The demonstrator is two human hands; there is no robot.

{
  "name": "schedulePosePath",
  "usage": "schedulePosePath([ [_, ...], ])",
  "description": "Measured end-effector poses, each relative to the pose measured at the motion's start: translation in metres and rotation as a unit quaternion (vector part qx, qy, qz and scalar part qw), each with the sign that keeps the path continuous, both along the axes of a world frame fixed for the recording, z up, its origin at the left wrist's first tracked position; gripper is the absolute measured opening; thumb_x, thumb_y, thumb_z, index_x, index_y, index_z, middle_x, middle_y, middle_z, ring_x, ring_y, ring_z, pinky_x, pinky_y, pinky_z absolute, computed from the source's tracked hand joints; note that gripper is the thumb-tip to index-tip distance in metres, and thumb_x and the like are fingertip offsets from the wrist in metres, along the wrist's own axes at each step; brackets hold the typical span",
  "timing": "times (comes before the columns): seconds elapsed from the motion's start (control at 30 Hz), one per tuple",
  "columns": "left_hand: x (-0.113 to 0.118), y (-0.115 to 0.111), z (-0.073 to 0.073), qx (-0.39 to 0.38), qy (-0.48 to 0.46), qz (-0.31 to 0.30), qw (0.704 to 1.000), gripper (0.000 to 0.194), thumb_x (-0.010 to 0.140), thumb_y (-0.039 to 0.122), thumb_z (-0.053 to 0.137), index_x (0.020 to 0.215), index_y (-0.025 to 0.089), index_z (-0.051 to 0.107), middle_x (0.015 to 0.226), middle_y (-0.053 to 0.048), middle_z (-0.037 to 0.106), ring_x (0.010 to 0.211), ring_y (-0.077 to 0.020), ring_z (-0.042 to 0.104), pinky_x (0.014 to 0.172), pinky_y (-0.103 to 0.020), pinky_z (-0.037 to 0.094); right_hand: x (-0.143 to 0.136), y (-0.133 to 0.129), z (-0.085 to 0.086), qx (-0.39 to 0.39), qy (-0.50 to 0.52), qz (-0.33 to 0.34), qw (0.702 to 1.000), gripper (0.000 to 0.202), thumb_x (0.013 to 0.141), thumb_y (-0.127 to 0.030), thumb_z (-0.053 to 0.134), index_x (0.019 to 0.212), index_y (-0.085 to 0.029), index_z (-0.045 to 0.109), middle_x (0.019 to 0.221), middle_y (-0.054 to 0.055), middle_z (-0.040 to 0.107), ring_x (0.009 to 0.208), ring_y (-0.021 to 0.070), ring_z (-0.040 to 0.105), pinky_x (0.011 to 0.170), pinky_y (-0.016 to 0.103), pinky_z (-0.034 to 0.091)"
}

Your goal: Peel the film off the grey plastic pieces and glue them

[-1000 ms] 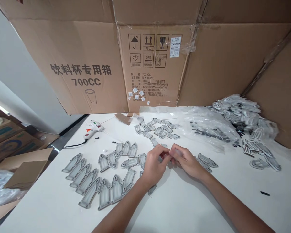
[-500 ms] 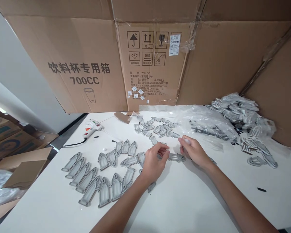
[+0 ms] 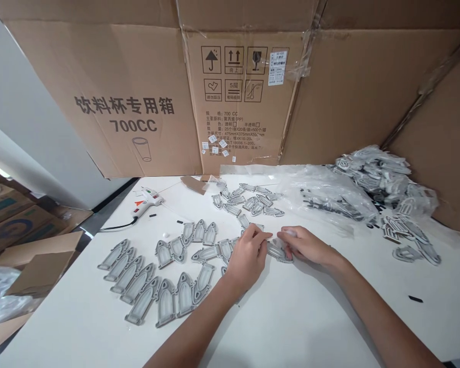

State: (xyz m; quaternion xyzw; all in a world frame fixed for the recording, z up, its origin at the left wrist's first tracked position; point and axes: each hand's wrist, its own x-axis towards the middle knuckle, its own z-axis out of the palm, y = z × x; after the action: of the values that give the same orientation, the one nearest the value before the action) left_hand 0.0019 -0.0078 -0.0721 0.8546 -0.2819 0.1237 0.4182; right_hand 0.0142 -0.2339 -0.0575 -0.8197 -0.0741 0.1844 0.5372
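My left hand is over the middle of the table, thumb and fingers drawn together; anything between them is hidden. Close by on the right, my right hand is closed in a pinch, with a small whitish bit showing at its fingers, too unclear to name. Beneath both hands lies a grey arch-shaped plastic piece, partly covered by the fingers. Joined and loose pieces of the same kind spread in curved rows to the left. More grey pieces lie in a cluster beyond my hands.
A white glue gun with a black cord lies at the back left. Plastic bags and a heap of grey parts sit at the back right. Cardboard walls the far side. A black strip lies at right.
My right hand has moved slightly left and down, its fingertips now nearer my left hand. The left fingers have shifted a little, and the grey piece beneath is turned slightly.
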Motion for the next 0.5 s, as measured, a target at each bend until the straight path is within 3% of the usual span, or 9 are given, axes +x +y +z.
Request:
schedulePosePath([
  [0.1, 0.000, 0.000, 0.001, -0.050, 0.018, 0.012, 0.999, 0.027, 0.097, 0.011, 0.052, 0.115, 0.022, 0.069, 0.101, -0.004, 0.061, 0.076, -0.0129, 0.060, 0.070, -0.027, 0.050, -0.005, 0.004, 0.010, 0.052, 0.057, 0.039, 0.996, 0.051, 0.105, -0.066, 0.058, 0.081, -0.023, 0.047, 0.065, 0.002, 0.067, 0.039, 0.0103, 0.026, 0.045, 0.026, 0.017],
  [0.23, 0.000, -0.001, 0.002, -0.090, 0.021, 0.015, 0.996, 0.026, 0.087, 0.007, 0.057, 0.105, 0.022, 0.068, 0.089, 0.000, 0.062, 0.068, -0.0111, 0.055, 0.067, -0.025, 0.049, -0.008, 0.014, 0.017, 0.086, -0.043, -0.013, 0.995, 0.054, 0.106, -0.070, 0.056, 0.083, -0.022, 0.053, 0.061, -0.003, 0.058, 0.040, 0.0113, 0.031, 0.046, 0.026, 0.024],
  [0.4, 0.000, -0.002, 0.003, -0.138, 0.042, 0.022, 0.989, 0.021, 0.088, 0.010, 0.061, 0.104, 0.022, 0.066, 0.087, 0.000, 0.067, 0.074, -0.0124, 0.063, 0.071, -0.025, 0.053, -0.007, 0.022, 0.008, 0.071, -0.074, -0.030, 0.994, 0.054, 0.105, -0.073, 0.057, 0.084, -0.024, 0.050, 0.055, -0.008, 0.045, 0.042, 0.0139, 0.033, 0.044, 0.026, 0.023],
  [0.5, -0.002, -0.002, 0.003, -0.119, 0.042, 0.002, 0.992, 0.011, 0.091, 0.013, 0.062, 0.096, 0.021, 0.066, 0.088, 0.000, 0.069, 0.078, -0.0132, 0.065, 0.075, -0.026, 0.054, -0.006, 0.023, 0.002, 0.063, -0.082, -0.044, 0.994, 0.055, 0.106, -0.074, 0.055, 0.083, -0.024, 0.049, 0.053, -0.009, 0.038, 0.042, 0.0138, 0.031, 0.044, 0.026, 0.020],
])
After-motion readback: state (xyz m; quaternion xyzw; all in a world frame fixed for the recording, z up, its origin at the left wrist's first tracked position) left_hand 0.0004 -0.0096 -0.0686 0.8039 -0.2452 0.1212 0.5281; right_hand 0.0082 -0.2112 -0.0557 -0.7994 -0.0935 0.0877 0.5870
